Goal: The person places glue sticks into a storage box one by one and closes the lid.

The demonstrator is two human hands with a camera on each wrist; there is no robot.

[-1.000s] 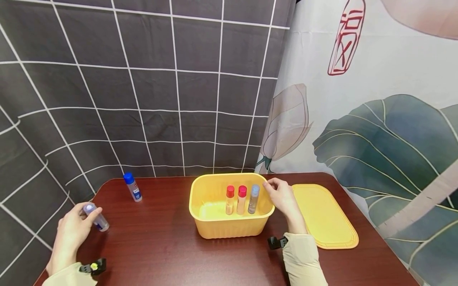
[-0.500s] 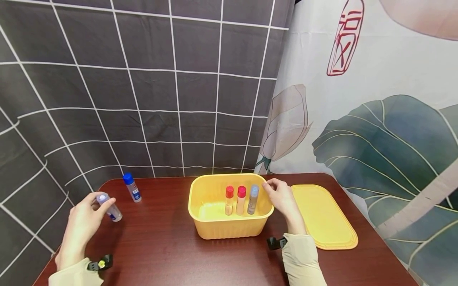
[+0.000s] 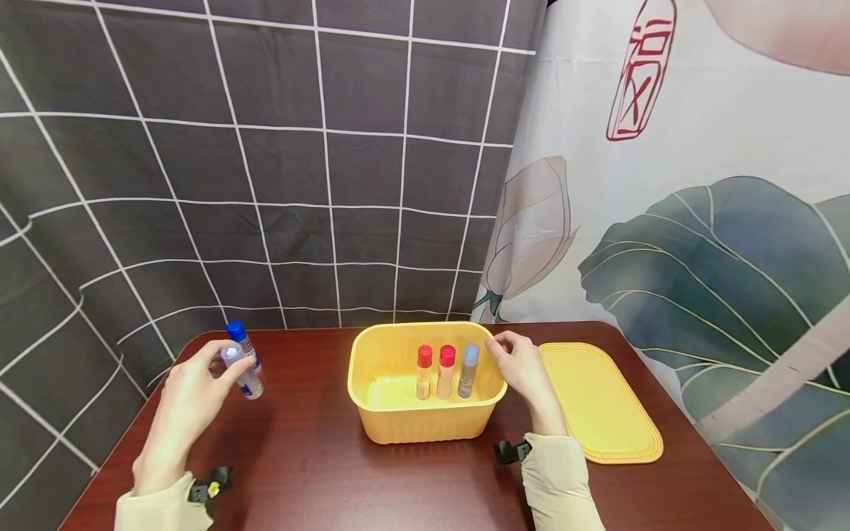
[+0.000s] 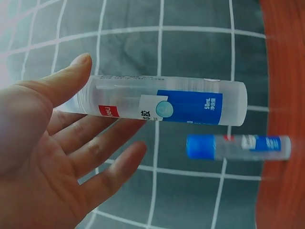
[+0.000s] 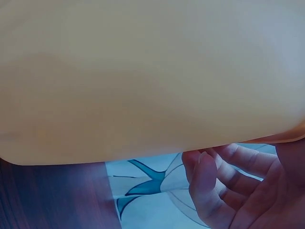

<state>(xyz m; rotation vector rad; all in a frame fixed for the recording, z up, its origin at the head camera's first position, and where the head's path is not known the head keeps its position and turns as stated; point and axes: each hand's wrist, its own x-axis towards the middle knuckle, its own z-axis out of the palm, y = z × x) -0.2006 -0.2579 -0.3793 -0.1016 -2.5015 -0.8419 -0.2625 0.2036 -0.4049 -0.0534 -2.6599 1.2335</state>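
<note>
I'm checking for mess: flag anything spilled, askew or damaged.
Nothing stands out. No spill or damage shows; three capped bottles stand in the yellow bin, the blue-capped glue bottle stands on the table, and the yellow lid lies flat beside the bin.

Left of the basket (image 3: 428,428) holding three bottles (image 3: 446,377) are two other bottles (image 3: 249,381); right lies a lid (image 3: 607,405).

High head view, close right-wrist view share yellow tub (image 3: 426,425)
</note>
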